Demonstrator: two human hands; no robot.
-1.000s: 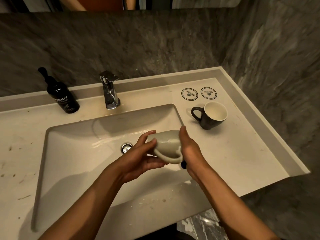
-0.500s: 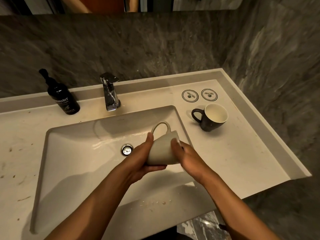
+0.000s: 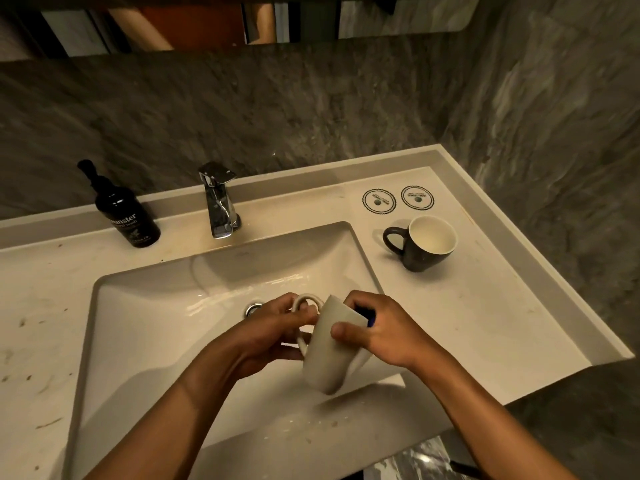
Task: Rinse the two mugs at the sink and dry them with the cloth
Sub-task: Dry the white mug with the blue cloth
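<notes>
While our left hand (image 3: 273, 327) hooks the handle and our right hand (image 3: 384, 332) clamps the rim, we hold the pale mug (image 3: 332, 348) tilted over the sink (image 3: 145, 306); the dark mug (image 3: 424, 247) stands upright on the worktop (image 3: 485, 323), well apart.

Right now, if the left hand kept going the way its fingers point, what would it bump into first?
The left hand points right, toward the pale mug it is already touching at the handle, so the mug comes first. Past it is the right hand. Depth is hard to judge.
</notes>
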